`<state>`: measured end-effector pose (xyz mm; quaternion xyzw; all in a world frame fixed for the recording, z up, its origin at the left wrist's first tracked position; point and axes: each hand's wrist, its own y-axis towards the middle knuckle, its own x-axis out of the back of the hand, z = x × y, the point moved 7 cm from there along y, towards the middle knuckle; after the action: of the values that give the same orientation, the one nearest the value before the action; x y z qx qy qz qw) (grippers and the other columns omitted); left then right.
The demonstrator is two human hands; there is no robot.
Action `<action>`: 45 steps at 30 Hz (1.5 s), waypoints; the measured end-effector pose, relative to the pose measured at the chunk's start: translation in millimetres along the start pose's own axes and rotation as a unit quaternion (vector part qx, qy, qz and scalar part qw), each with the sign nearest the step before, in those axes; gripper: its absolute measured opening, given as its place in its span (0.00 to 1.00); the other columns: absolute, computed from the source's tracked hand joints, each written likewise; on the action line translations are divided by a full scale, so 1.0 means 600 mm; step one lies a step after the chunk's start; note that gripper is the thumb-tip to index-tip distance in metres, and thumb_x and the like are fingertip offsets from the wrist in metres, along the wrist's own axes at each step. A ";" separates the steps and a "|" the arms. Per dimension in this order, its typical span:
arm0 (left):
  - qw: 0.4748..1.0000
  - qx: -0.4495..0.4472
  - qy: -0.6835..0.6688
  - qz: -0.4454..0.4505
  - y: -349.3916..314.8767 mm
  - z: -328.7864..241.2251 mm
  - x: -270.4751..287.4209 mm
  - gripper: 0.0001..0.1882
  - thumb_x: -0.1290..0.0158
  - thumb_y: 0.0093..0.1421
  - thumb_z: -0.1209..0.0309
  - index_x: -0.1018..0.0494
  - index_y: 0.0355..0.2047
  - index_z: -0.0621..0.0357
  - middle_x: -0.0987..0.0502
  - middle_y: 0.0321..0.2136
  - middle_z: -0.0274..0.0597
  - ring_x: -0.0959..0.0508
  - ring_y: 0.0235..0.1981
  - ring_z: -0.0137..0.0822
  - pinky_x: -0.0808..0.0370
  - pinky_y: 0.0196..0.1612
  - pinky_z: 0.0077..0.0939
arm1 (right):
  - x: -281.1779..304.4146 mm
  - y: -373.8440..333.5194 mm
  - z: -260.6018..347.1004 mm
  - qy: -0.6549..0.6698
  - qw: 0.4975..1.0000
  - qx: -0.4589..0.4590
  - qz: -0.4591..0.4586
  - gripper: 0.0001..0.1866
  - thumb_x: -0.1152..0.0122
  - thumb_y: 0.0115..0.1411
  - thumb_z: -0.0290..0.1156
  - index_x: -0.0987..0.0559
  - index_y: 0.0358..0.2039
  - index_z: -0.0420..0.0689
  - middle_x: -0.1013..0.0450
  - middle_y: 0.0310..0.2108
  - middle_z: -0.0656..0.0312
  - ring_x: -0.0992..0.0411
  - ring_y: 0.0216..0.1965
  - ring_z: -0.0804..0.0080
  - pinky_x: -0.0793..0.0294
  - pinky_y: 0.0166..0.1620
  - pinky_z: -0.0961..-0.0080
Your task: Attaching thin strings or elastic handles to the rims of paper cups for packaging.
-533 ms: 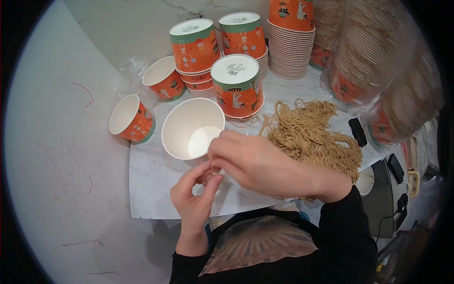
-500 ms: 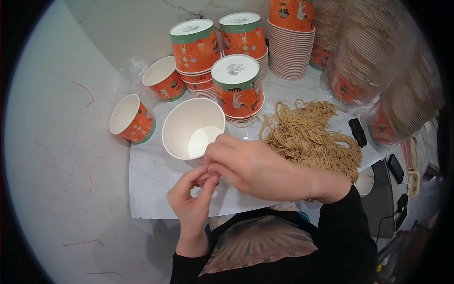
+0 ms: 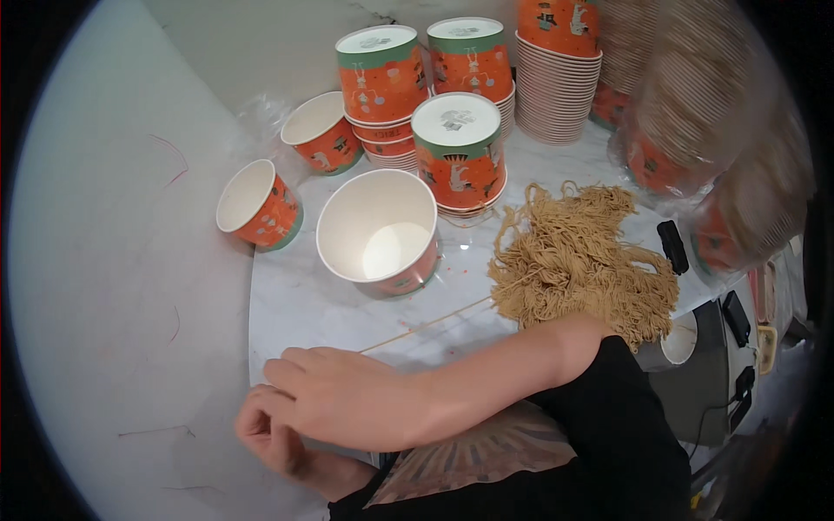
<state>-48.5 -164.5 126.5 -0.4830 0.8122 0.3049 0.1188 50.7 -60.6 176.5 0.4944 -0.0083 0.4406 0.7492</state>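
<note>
My right hand (image 3: 326, 391) reaches across to the left side, fingers curled. A tan strand of yarn (image 3: 426, 326) runs from the heap of tan yarn (image 3: 578, 260) to it, and the strand's end is hidden under the fingers. Just below and beside the right hand is my left hand (image 3: 271, 431), its fingers bent and closed; the right hand partly covers it, and what it pinches cannot be made out. In front of both hands an empty white-lined paper tub (image 3: 378, 226) stands upright with its mouth toward me.
Orange paper tubs (image 3: 459, 161) stand upside down in stacks behind. Two tubs lie tilted at left, one nearer (image 3: 261, 204). Tall stacks in plastic wrap (image 3: 686, 95) fill the right. A black object (image 3: 671, 247) lies beside the yarn.
Both hands have moved left and toward me from in front of the open tub. A strand of yarn now stretches from the heap to the hands. The view has shifted slightly.
</note>
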 end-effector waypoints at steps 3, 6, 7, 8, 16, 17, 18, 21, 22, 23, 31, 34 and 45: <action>0.954 0.052 0.237 0.178 0.013 0.014 0.021 0.01 0.46 0.57 0.83 0.26 0.27 0.69 0.27 0.23 0.37 0.30 0.25 0.24 0.35 0.31 0.18 | 0.007 -0.017 -0.018 -0.042 0.999 -0.004 -0.012 0.06 0.41 0.51 0.30 0.27 0.29 0.44 0.34 0.29 0.59 0.29 0.34 0.63 0.27 0.33 0.66; 0.933 0.136 0.202 0.263 0.007 0.059 0.014 0.06 0.48 0.64 0.80 0.26 0.29 0.68 0.25 0.25 0.39 0.28 0.25 0.25 0.34 0.31 0.17 | 0.029 -0.042 -0.038 -0.061 0.998 -0.021 -0.011 0.06 0.40 0.53 0.31 0.26 0.28 0.45 0.34 0.28 0.61 0.29 0.32 0.64 0.28 0.31 0.66; 0.935 0.125 0.191 0.271 0.006 0.064 0.004 0.06 0.48 0.64 0.80 0.26 0.29 0.68 0.25 0.25 0.39 0.28 0.25 0.25 0.34 0.31 0.17 | 0.042 -0.050 -0.044 -0.070 0.997 -0.034 -0.011 0.06 0.39 0.54 0.31 0.26 0.27 0.45 0.35 0.27 0.62 0.29 0.31 0.64 0.28 0.30 0.66; 0.929 0.144 0.186 0.286 0.001 0.079 -0.011 0.06 0.48 0.64 0.80 0.26 0.29 0.68 0.25 0.25 0.39 0.28 0.25 0.24 0.33 0.31 0.17 | 0.059 -0.055 -0.046 -0.074 0.996 -0.028 -0.030 0.06 0.37 0.53 0.31 0.25 0.28 0.46 0.35 0.27 0.63 0.29 0.30 0.64 0.28 0.29 0.68; 0.752 -0.167 0.479 0.420 0.070 0.134 -0.159 0.30 0.49 0.52 0.87 0.30 0.57 0.57 0.31 0.58 0.51 0.37 0.66 0.59 0.47 0.70 0.50 | 0.260 -0.045 -0.069 -0.117 0.979 -0.144 -0.078 0.06 0.34 0.52 0.28 0.22 0.29 0.43 0.28 0.25 0.60 0.26 0.26 0.65 0.28 0.28 0.70; 0.739 -0.181 0.488 0.428 0.081 0.147 -0.170 0.27 0.48 0.53 0.87 0.27 0.53 0.54 0.28 0.56 0.48 0.39 0.68 0.56 0.53 0.72 0.57 | 0.276 -0.046 -0.068 -0.110 0.977 -0.161 -0.082 0.05 0.34 0.52 0.26 0.20 0.30 0.43 0.29 0.24 0.62 0.30 0.25 0.71 0.33 0.26 0.75; 0.744 -0.199 0.477 0.424 0.091 0.151 -0.175 0.27 0.48 0.53 0.87 0.27 0.53 0.54 0.28 0.56 0.48 0.39 0.68 0.56 0.53 0.72 0.57 | 0.288 -0.047 -0.071 -0.099 0.974 -0.185 -0.082 0.05 0.33 0.52 0.23 0.18 0.31 0.43 0.29 0.23 0.65 0.33 0.24 0.78 0.37 0.25 0.79; 0.651 -0.242 0.533 0.483 0.095 0.173 -0.188 0.17 0.42 0.53 0.82 0.23 0.44 0.54 0.21 0.47 0.41 0.28 0.61 0.47 0.53 0.71 0.60 | 0.295 -0.050 -0.077 -0.088 0.974 -0.194 -0.073 0.05 0.33 0.51 0.23 0.18 0.30 0.42 0.29 0.23 0.65 0.34 0.24 0.78 0.38 0.25 0.80; 0.647 -0.245 0.536 0.483 0.092 0.172 -0.188 0.17 0.42 0.53 0.82 0.23 0.44 0.54 0.21 0.47 0.41 0.28 0.61 0.47 0.53 0.71 0.60 | 0.291 -0.054 -0.084 -0.077 0.973 -0.208 -0.065 0.05 0.34 0.51 0.23 0.18 0.30 0.42 0.29 0.23 0.65 0.34 0.24 0.78 0.38 0.25 0.80; 0.670 -0.222 0.519 0.482 0.091 0.170 -0.187 0.16 0.41 0.53 0.81 0.22 0.42 0.55 0.20 0.42 0.41 0.24 0.55 0.48 0.51 0.71 0.58 | 0.290 -0.053 -0.086 -0.083 0.977 -0.185 -0.062 0.05 0.34 0.51 0.23 0.18 0.31 0.42 0.28 0.24 0.65 0.32 0.24 0.77 0.36 0.25 0.80; 0.925 0.113 0.129 0.339 0.064 0.184 -0.202 0.19 0.44 0.64 0.81 0.31 0.55 0.72 0.21 0.47 0.46 0.20 0.43 0.30 0.21 0.45 0.23 | 0.254 -0.074 -0.112 -0.086 0.982 -0.166 -0.019 0.06 0.34 0.52 0.23 0.20 0.32 0.41 0.25 0.30 0.61 0.23 0.31 0.66 0.24 0.34 0.74; 0.923 0.171 0.083 0.336 0.040 0.200 -0.214 0.17 0.48 0.67 0.80 0.32 0.56 0.72 0.22 0.48 0.46 0.22 0.47 0.30 0.24 0.51 0.24 | 0.239 -0.073 -0.116 -0.151 0.979 -0.131 -0.027 0.06 0.33 0.52 0.26 0.21 0.32 0.43 0.26 0.31 0.60 0.23 0.30 0.61 0.24 0.32 0.69; 0.943 0.220 -0.033 0.247 -0.007 0.201 -0.219 0.19 0.58 0.70 0.77 0.34 0.58 0.73 0.23 0.50 0.52 0.21 0.51 0.37 0.23 0.54 0.30 | 0.233 -0.076 -0.111 -0.260 0.961 -0.076 -0.057 0.08 0.34 0.51 0.30 0.24 0.29 0.44 0.30 0.29 0.61 0.24 0.29 0.62 0.25 0.29 0.66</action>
<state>9.1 1.1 94.3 -0.2191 0.9484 0.1538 0.1698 138.5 74.7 172.1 0.5334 -0.2083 0.2512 0.7803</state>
